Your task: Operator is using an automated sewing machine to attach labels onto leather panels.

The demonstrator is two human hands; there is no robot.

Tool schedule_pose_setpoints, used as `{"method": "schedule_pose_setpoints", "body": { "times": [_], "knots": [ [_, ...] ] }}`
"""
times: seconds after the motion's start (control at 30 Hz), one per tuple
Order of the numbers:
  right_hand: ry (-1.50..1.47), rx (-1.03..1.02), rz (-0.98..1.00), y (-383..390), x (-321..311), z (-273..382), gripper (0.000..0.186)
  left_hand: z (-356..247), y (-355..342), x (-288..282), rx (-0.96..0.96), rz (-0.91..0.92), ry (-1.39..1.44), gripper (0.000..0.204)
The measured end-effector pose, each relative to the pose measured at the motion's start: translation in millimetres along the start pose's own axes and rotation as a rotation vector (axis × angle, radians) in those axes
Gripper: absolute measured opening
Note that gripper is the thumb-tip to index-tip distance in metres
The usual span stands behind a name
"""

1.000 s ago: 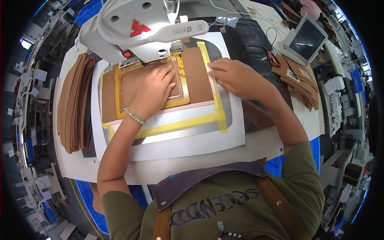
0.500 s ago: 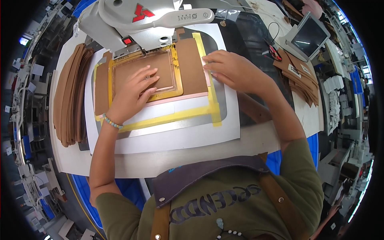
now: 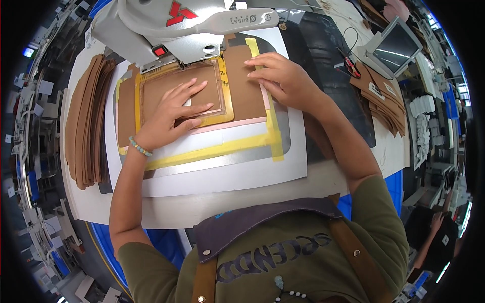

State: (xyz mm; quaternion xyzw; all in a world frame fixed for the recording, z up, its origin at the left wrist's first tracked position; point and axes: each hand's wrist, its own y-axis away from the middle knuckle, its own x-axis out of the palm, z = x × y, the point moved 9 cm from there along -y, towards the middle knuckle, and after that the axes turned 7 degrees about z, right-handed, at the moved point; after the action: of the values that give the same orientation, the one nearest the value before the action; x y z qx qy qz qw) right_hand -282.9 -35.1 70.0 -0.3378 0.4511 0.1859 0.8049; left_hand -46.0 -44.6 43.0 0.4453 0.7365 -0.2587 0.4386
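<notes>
A flat brown panel [image 3: 243,96] lies on a grey plate [image 3: 212,160] edged with yellow tape, under the head of a white sewing machine [image 3: 136,35]. A yellow rectangular frame [image 3: 226,108] rests over the panel. My left hand [image 3: 174,111] lies with spread fingers across the left and middle of the frame; a small white piece shows beneath its fingers. At the panel's right edge, my right hand [image 3: 283,78] has its fingers stretched and apart, the tips at or just over the brown surface. Whether they touch it I cannot tell.
A stack of brown panels [image 3: 88,121] stands at the left. On the right lie more brown pieces [image 3: 379,96] with white labels, red-handled snips [image 3: 352,66] and a tilted screen [image 3: 396,48]. A white sheet [image 3: 242,184] extends under the plate. Another person [image 3: 434,237] appears at the far right.
My right hand has shifted left and slightly up, over the panel's right edge. My left hand's fingers have spread wider and moved a little right.
</notes>
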Motion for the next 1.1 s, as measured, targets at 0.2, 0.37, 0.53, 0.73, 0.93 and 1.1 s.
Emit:
{"method": "schedule_pose_setpoints", "body": {
  "times": [0.2,0.37,0.53,0.73,0.93,1.1],
  "knots": [
    [-0.008,0.019,-0.009,2,3,-8,0.017,8,-4,-3,-0.026,0.076,0.05,0.044],
    [-0.013,0.026,-0.016,2,3,-10,0.017,8,-10,-5,-0.019,0.094,-0.001,0.042],
    [-0.022,0.026,-0.023,2,2,-9,0.017,8,-14,-8,0.008,0.09,-0.04,0.041],
    [-0.012,0.026,-0.02,2,4,-12,0.017,15,-20,-10,0.016,0.063,-0.07,0.04],
    [0.03,0.005,-0.048,1,5,-15,0.016,23,-31,-17,0.041,0.022,-0.104,0.04],
    [0.027,0.019,-0.057,1,5,-18,0.017,43,-37,-20,-0.069,-0.001,-0.062,0.038]
  ]
}}
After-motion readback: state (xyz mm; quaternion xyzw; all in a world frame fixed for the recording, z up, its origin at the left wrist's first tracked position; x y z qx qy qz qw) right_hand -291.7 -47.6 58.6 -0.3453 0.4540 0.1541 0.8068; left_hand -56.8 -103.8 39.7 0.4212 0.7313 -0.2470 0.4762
